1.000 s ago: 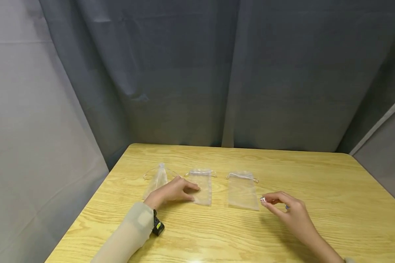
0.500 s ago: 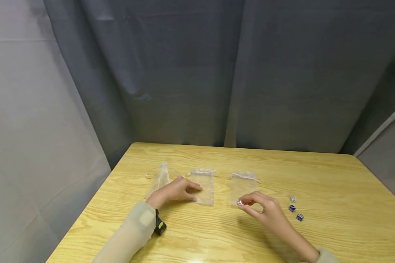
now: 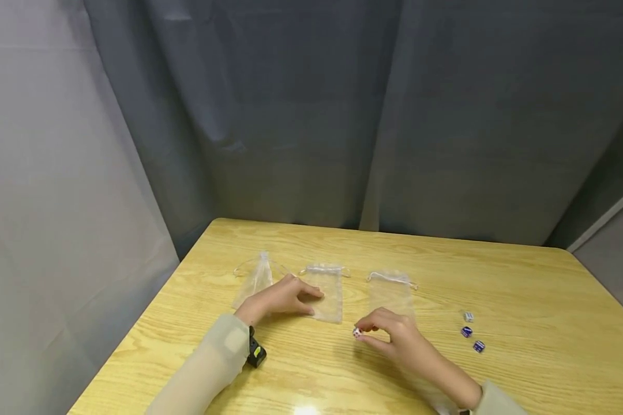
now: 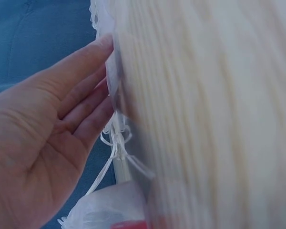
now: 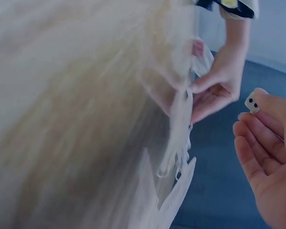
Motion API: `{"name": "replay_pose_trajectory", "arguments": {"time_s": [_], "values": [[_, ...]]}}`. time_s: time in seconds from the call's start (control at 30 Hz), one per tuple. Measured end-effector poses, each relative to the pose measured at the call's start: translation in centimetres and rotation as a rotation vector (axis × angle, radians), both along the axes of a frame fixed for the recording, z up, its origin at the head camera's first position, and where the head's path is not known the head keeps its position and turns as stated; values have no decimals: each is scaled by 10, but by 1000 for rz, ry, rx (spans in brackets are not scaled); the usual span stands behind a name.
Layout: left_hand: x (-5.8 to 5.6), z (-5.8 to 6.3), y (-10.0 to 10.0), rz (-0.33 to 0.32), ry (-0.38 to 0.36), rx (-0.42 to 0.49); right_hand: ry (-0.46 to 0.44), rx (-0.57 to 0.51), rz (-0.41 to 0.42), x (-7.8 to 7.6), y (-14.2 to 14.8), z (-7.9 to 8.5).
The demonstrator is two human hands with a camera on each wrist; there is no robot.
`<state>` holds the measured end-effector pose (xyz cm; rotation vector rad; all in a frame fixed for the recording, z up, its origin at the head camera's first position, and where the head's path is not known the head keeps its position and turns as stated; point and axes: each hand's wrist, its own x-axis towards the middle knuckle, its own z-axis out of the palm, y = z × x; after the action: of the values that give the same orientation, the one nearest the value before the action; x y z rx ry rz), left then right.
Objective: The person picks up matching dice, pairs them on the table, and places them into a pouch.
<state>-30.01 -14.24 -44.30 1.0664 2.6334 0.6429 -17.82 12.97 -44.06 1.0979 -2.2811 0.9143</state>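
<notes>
Between thumb and fingertips my right hand (image 3: pixel 397 337) pinches a small white die (image 3: pixel 357 332), held just in front of the gap between two sheer white drawstring bags. Dark pips show on the die (image 5: pixel 252 102) in the right wrist view. My left hand (image 3: pixel 282 298) rests with loosely extended fingers on the flat middle bag (image 3: pixel 332 297), covering its left part. The right bag (image 3: pixel 389 294) lies flat, its lower edge partly behind my right hand. On the left, another bag (image 3: pixel 261 274) is gathered at its neck; something red (image 4: pixel 128 224) shows in it in the left wrist view.
One white die (image 3: pixel 469 316) and two blue dice (image 3: pixel 466 332) lie on the wooden table (image 3: pixel 540 300) to the right of my right hand. Grey curtains (image 3: pixel 291 115) hang behind the table and at its sides.
My right hand has carried the white die leftward, past the right bag, uncovering the three dice on the table. The left hand stays on the middle bag. The head view has shifted slightly.
</notes>
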Motion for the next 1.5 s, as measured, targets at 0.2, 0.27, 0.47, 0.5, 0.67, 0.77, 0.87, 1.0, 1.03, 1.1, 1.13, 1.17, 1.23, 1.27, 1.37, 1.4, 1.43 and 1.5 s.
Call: {"name": "replay_pose_trajectory", "arguments": {"time_s": [0.2,0.27,0.47,0.5,0.67,0.77,0.87,1.0,1.03,1.1,1.13,1.17,1.23,1.27,1.37,1.4,1.43,1.5], "values": [[1,2,5,-7,4,10,-81,172,76,5,-4,3],[2,3,6,-9,-5,16,-76,223,86,6,-5,3],[3,3,10,-1,-20,15,-51,322,114,8,-8,2],[3,3,10,-3,-16,15,-50,332,119,9,-8,2],[4,2,12,-2,-23,27,-12,390,141,10,-10,0],[5,1,12,2,-36,36,14,424,155,10,-11,-1],[5,1,13,4,-41,40,25,449,162,10,-11,-2],[6,1,14,2,-37,40,39,479,153,11,-12,-2],[6,1,14,2,-35,37,42,483,154,11,-12,-2],[6,1,15,5,-35,36,47,482,148,12,-11,-2],[6,1,15,7,-33,33,42,474,142,12,-10,-1],[7,1,15,9,-31,27,28,460,132,13,-8,0],[8,1,15,14,-29,18,-28,425,109,14,-4,3],[8,1,14,11,-23,15,-62,401,91,14,-1,5],[7,2,12,2,-4,4,-157,326,53,13,9,10],[7,1,11,-1,0,7,-186,302,43,12,12,11],[7,1,10,-3,4,9,-206,276,33,11,16,11],[6,0,8,-5,8,10,-223,222,7,8,22,10]]}}
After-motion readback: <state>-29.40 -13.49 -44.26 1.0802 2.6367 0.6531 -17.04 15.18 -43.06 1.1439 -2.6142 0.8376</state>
